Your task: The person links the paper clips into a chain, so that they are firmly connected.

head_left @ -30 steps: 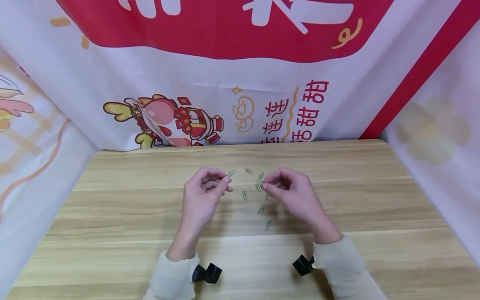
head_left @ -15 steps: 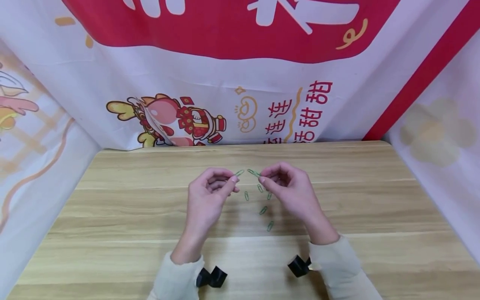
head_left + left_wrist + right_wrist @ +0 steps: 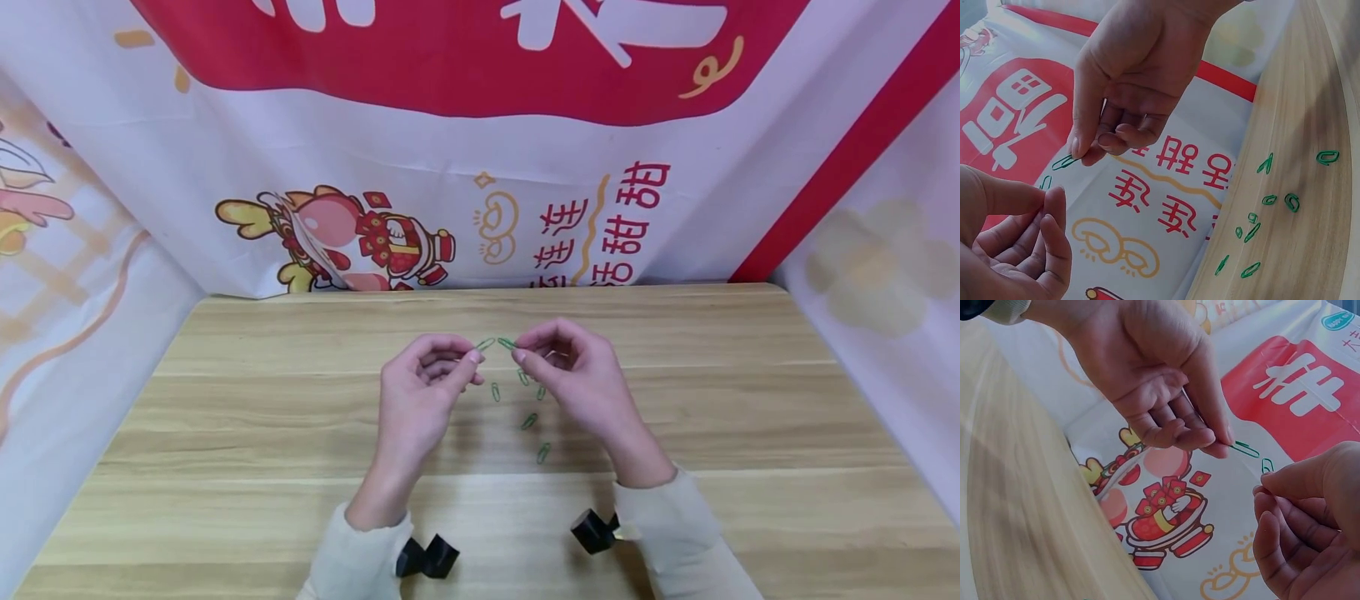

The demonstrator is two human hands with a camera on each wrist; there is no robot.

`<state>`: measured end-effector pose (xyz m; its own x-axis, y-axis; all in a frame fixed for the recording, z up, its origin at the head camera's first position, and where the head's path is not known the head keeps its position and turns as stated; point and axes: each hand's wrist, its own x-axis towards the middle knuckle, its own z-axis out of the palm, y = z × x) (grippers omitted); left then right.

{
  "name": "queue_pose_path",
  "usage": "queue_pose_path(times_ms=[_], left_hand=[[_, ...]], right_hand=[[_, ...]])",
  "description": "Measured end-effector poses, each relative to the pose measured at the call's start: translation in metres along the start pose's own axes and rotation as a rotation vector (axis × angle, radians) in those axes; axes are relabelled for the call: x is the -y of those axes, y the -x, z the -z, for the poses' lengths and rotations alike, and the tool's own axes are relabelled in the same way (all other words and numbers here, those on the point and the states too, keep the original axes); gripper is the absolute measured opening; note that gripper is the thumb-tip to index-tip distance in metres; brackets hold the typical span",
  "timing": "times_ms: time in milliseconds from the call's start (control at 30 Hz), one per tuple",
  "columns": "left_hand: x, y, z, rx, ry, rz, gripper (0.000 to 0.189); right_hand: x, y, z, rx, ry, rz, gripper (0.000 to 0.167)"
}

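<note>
In the head view my left hand (image 3: 422, 392) pinches a green paper clip (image 3: 486, 343) between thumb and forefinger, its free end pointing right. Facing it, my right hand (image 3: 581, 383) pinches a second green paper clip (image 3: 506, 342) that points left. Both clips are held above the table, tips close together with a small gap. The right wrist view shows the gap between the left hand's clip (image 3: 1246, 449) and the right hand's clip (image 3: 1267, 465). Fingertips cover part of each clip.
Several loose green paper clips (image 3: 1292, 202) lie on the wooden table (image 3: 247, 433), below and near the right hand. A printed cloth backdrop (image 3: 405, 142) stands behind the table's far edge. Black devices (image 3: 592, 531) sit at both wrists.
My right hand has lifted a green paper clip off the table and moved slightly up and left. The left hand has shifted right with its clip, bringing the two clips' tips closer.
</note>
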<state>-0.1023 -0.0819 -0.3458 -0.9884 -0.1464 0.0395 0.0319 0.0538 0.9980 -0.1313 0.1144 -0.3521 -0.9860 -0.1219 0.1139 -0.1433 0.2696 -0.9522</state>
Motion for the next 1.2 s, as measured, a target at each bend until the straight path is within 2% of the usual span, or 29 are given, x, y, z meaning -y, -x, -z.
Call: queue_pose_path(times_ms=[467, 733, 967, 1200], left_hand=[[0.0015, 0.0000, -0.0032, -0.005, 0.010, 0.002, 0.017], [0.0006, 0.0006, -0.0051, 0.005, 0.021, 0.013, 0.016], [0.0010, 0.0001, -0.0059, 0.012, 0.070, 0.018, 0.016], [0.0012, 0.0001, -0.0059, 0.019, 0.062, 0.020, 0.015]], right_hand=[[-0.0007, 0.0006, -0.0011, 0.008, -0.047, -0.023, 0.017], [0.0006, 0.0007, 0.0006, 0.012, -0.066, 0.002, 0.018], [-0.0011, 0.0003, 0.0011, 0.018, -0.079, 0.012, 0.019], [-0.0025, -0.0006, 0.0012, 0.011, -0.066, 0.013, 0.017]])
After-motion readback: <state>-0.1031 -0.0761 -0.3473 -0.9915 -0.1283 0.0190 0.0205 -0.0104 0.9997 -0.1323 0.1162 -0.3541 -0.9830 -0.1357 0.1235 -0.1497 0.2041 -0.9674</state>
